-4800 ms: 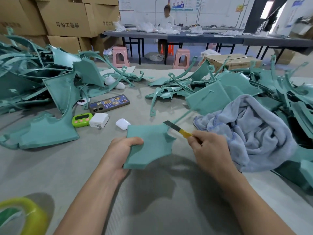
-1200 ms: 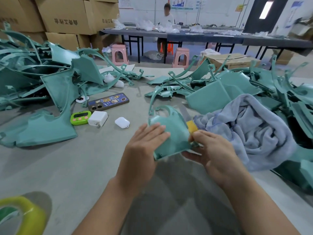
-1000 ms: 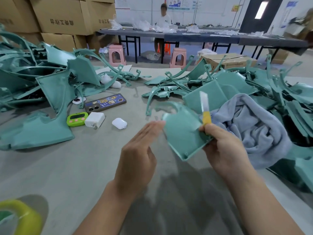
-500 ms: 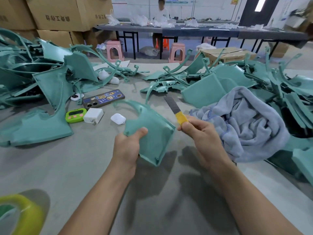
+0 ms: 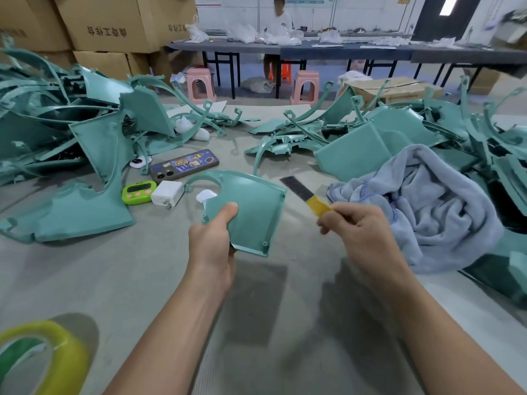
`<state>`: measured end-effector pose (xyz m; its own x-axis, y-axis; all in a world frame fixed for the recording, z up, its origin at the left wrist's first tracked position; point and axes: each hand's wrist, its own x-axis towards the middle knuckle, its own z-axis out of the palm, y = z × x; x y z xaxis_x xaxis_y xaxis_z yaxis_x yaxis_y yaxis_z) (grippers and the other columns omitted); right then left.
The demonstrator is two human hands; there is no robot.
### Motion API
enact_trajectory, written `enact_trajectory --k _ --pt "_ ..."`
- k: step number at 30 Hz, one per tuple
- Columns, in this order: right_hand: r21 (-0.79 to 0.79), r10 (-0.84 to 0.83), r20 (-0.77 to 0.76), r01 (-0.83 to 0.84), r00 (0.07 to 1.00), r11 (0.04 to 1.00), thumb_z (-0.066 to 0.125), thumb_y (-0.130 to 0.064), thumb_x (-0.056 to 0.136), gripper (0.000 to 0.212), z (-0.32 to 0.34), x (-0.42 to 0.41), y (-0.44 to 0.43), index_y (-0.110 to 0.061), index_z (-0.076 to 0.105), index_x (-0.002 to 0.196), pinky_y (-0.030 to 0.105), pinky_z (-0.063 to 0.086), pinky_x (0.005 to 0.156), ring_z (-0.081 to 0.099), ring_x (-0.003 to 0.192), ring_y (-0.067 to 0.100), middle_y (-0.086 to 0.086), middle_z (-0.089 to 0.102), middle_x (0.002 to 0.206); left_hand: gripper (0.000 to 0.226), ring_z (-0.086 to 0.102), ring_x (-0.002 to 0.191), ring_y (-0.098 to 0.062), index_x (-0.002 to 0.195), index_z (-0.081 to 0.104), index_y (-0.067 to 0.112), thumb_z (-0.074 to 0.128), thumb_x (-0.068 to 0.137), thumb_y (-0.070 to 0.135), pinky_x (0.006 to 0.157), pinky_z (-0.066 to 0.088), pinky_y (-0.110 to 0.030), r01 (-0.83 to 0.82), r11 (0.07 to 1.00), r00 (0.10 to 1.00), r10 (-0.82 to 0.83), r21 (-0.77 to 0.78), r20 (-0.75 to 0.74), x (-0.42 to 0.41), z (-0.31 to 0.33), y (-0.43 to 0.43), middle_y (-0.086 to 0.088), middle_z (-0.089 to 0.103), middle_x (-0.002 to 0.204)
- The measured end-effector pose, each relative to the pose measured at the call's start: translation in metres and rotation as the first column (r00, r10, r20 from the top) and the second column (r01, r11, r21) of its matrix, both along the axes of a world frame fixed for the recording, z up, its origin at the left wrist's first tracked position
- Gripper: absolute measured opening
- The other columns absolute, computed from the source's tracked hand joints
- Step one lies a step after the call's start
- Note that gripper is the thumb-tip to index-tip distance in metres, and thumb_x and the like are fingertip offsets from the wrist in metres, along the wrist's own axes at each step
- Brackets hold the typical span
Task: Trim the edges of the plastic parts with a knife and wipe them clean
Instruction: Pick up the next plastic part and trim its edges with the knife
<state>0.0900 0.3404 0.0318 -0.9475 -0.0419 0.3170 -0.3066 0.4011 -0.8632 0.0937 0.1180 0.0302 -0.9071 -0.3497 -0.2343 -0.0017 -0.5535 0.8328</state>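
Two hands busy | left hand (image 5: 212, 246) regripped plastic part (image 5: 251, 212), apparently inner face up | right hand (image 5: 362, 232) pinched knife (image 5: 302, 191), blade just beyond left grip, not touching | next edge ready.

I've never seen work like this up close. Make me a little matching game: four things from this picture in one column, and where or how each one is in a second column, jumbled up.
Things:
1. knife
2. plastic part
3. towel
4. timer

Place or state:
A. gripped by the left hand
B. bright green, lying beside the white charger
C. gripped by the right hand
D. grey-blue, lying in a crumpled heap

Pairs: 1-C, 2-A, 3-D, 4-B
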Motion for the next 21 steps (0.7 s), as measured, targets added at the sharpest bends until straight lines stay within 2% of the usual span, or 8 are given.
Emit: enact_trajectory --k 2,4,6,9,11,14,19,21 --pt "0.043 0.332 0.099 -0.338 0.938 0.94 0.068 -0.027 0.087 0.016 0.006 0.008 -0.001 -0.023 0.076 0.074 0.025 0.041 0.062 0.053 0.063 0.013 -0.003 0.068 0.067 0.01 0.076 0.072 -0.018 0.101 0.072 0.004 0.066 0.093 0.006 0.056 0.059 -0.028 0.01 1.0 1.0 -0.01 0.009 -0.007 0.0 0.0 0.001 -0.006 0.079 0.088" --pt "0.257 0.398 0.226 -0.449 0.889 0.856 0.068 -0.035 0.085 0.012 0.003 0.011 -0.006 -0.03 0.075 0.077 0.026 0.044 0.06 0.054 0.061 0.006 -0.01 0.068 0.068 0.013 0.076 0.075 -0.02 0.104 0.072 0.004 0.066 0.093 0.009 0.061 0.062 -0.032 0.025 1.0 1.0 -0.025 0.019 0.009 0.0 0.0 0.0 -0.009 0.079 0.093" --pt "0.273 0.257 0.164 -0.294 0.952 0.916 0.07 -0.03 0.088 0.012 -0.004 0.006 -0.011 -0.03 0.075 0.077 0.023 0.039 0.055 0.048 0.054 0.002 -0.008 0.067 0.064 0.015 0.076 0.08 -0.021 0.107 0.071 0.005 0.065 0.094 0.01 0.067 0.062 -0.033 0.03 0.998 1.0 -0.03 0.063 0.007 -0.002 0.0 -0.004 -0.01 0.078 0.1" --pt "-0.047 0.031 0.046 -0.029 0.998 0.998 0.07 -0.02 0.092 0.022 -0.006 0.002 -0.005 -0.016 0.076 0.071 0.03 0.034 0.055 0.043 0.055 0.013 0.009 0.067 0.063 0.017 0.076 0.087 -0.02 0.11 0.071 0.007 0.064 0.095 0.011 0.072 0.062 -0.03 0.029 0.995 0.999 -0.028 0.097 -0.019 -0.005 0.002 -0.009 -0.009 0.078 0.104" --pt "-0.117 0.181 0.014 -0.178 0.983 0.977 0.067 -0.019 0.09 0.021 -0.001 0.004 -0.003 -0.014 0.076 0.072 0.034 0.036 0.062 0.047 0.062 0.021 0.011 0.069 0.067 0.016 0.076 0.087 -0.02 0.109 0.071 0.008 0.064 0.095 0.011 0.071 0.062 -0.029 0.031 0.995 0.999 -0.029 0.097 -0.024 -0.005 0.001 -0.01 -0.008 0.078 0.102" --pt "0.057 0.392 0.154 -0.404 0.907 0.913 0.067 -0.031 0.085 0.016 -0.001 0.013 -0.014 -0.022 0.077 0.076 0.031 0.037 0.058 0.048 0.059 0.016 0.003 0.071 0.068 0.014 0.076 0.08 -0.018 0.105 0.071 0.007 0.063 0.095 0.01 0.067 0.062 -0.028 0.044 0.995 0.999 -0.041 0.094 -0.027 -0.004 0.0 -0.007 -0.007 0.078 0.098" --pt "-0.023 -0.145 0.114 0.149 0.983 0.989 0.069 -0.021 0.092 0.028 -0.006 0.001 -0.009 -0.012 0.073 0.066 0.035 0.035 0.052 0.041 0.049 0.014 0.018 0.066 0.063 0.017 0.076 0.083 -0.02 0.109 0.071 0.006 0.064 0.094 0.009 0.065 0.061 -0.029 0.04 0.995 0.999 -0.038 0.09 -0.029 -0.005 -0.004 -0.007 -0.009 0.078 0.102" --pt "-0.102 0.062 0.069 -0.055 0.996 0.993 0.067 -0.016 0.092 0.026 0.001 0.004 -0.003 -0.013 0.074 0.067 0.038 0.036 0.056 0.044 0.055 0.019 0.013 0.065 0.061 0.016 0.076 0.083 -0.02 0.108 0.071 0.005 0.064 0.093 0.008 0.063 0.06 -0.029 0.046 0.996 0.998 -0.043 0.077 -0.04 -0.004 -0.004 -0.004 -0.009 0.078 0.101"
